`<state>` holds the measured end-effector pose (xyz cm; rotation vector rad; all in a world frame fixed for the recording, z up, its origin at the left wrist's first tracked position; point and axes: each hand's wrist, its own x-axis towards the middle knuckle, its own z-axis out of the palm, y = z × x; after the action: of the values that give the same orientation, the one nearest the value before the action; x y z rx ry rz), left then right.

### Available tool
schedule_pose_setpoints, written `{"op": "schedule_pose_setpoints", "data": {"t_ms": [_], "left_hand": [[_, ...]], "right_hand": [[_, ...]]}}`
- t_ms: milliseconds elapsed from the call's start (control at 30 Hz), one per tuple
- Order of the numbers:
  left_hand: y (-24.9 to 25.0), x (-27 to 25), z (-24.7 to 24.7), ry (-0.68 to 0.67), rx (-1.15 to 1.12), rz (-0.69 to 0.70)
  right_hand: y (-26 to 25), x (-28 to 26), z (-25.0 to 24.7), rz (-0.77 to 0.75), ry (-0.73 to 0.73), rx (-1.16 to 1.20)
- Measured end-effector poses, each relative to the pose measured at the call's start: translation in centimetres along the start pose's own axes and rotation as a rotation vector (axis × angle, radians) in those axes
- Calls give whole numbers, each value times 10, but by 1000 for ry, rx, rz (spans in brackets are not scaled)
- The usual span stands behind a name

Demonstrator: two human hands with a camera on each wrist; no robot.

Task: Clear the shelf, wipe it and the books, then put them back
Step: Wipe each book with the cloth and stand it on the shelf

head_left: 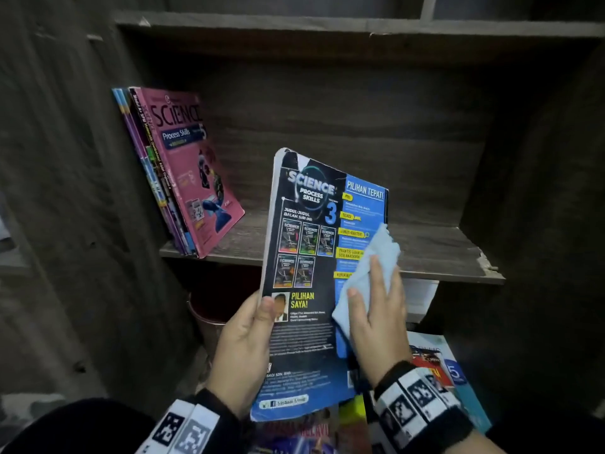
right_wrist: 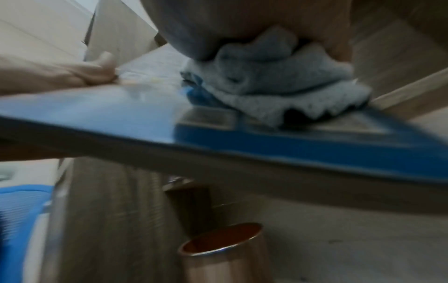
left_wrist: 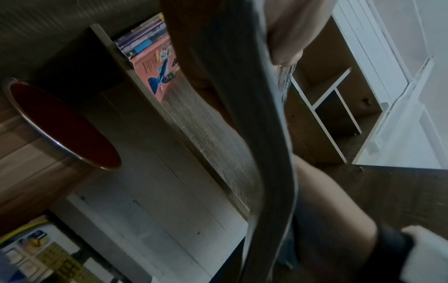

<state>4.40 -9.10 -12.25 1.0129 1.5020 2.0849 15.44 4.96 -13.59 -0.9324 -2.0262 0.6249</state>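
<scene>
A black and blue Science Process Skills 3 book (head_left: 307, 280) is held up in front of the wooden shelf (head_left: 425, 253), back cover facing me. My left hand (head_left: 248, 339) grips its lower left edge, thumb on the cover. My right hand (head_left: 376, 319) presses a folded light blue cloth (head_left: 373, 270) flat against the blue right side of the cover. In the right wrist view the cloth (right_wrist: 278, 82) is bunched under my palm on the book (right_wrist: 218, 126). In the left wrist view the book's edge (left_wrist: 254, 134) runs past my left thumb.
Several books lean at the shelf's left end, a pink Science book (head_left: 193, 168) in front. A copper bin (head_left: 209, 319) stands under the shelf, also seen as the bin (right_wrist: 225, 252). More books (head_left: 451, 371) lie stacked below my hands. White papers (head_left: 419, 296) sit under the shelf at right.
</scene>
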Motion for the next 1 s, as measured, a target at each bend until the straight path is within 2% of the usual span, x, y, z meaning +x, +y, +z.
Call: {"op": "schedule_pose_setpoints", "data": {"t_ms": [67,133,200,233,300,400,467,500,533,667,733,767,800,867,933,967,1000], "left_hand": [[-2,-3,6,-26,38,10],[-5,-5,10,-44,57,-4],[-3,-8,12,-66,34,-35],[-4,-9,11,-87,53,-30],[-5,-11,8,-141,127,-9],[-3,-15,7,-193,146,-34],[-2,-19,10,-246,169,-40],[-2,-20,11,-264,177,-40],[-2,-21,12,-274,180,-38],[-2,-19,13,-254,191,-15],[0,-19,12,-256,187,-21],[0,-19,11,-259,190,-23],[0,-19,10,-259,194,-26],[0,-19,10,-257,206,-35],[-1,-20,10,-277,237,-31],[-2,-21,10,-290,254,-29],[-2,-22,11,-301,269,-26]], "right_hand": [[-15,-19,7,-114,-93,-52],[-23,-37,15,-412,-195,-105],[-14,-34,20,-661,-167,-137],[-6,-24,19,-683,-118,-148],[9,1,12,-515,-57,-78],[29,34,-1,-55,26,169],[32,41,-6,159,96,263],[27,37,-7,180,79,261],[19,29,-7,139,43,260],[-10,-3,-5,-383,-85,124],[-4,6,-8,-494,-89,48],[0,13,-11,-460,-71,47],[6,22,-13,-350,-38,73],[15,39,-19,-33,45,179],[18,45,-23,172,116,229],[13,41,-23,131,164,177],[8,34,-21,22,193,135]]}}
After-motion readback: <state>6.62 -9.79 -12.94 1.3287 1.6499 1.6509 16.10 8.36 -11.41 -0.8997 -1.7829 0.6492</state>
